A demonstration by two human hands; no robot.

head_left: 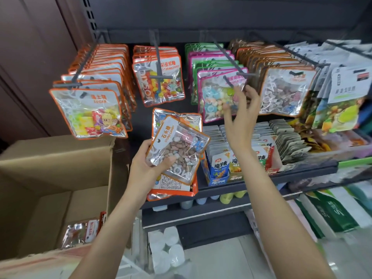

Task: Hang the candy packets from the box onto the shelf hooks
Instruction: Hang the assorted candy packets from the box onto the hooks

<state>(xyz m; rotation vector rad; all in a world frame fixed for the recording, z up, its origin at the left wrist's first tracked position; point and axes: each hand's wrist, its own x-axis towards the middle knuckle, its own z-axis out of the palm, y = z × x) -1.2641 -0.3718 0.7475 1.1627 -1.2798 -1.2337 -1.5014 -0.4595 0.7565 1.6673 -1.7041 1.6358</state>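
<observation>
My left hand (pixel 148 166) grips a small stack of stone candy packets (pixel 177 150) with orange rims, held below the hooks. My right hand (pixel 240 115) is raised with fingers spread and relaxed, holding nothing, its fingertips just under the tip of the grey shelf hook (pixel 231 61) that carries the pink and green packets (pixel 217 93). To its right hangs a row of matching stone candy packets (pixel 285 91) on another hook. The open cardboard box (pixel 50 158) stands at the lower left, with a few packets (pixel 84 232) lying inside.
Orange sugar packets (pixel 88 111) and bean candy packets (pixel 161 83) hang on the left hooks. White and green bags (pixel 346 97) hang at the far right. A shelf (pixel 281 174) below holds boxed snack sachets. Lower shelves carry more goods.
</observation>
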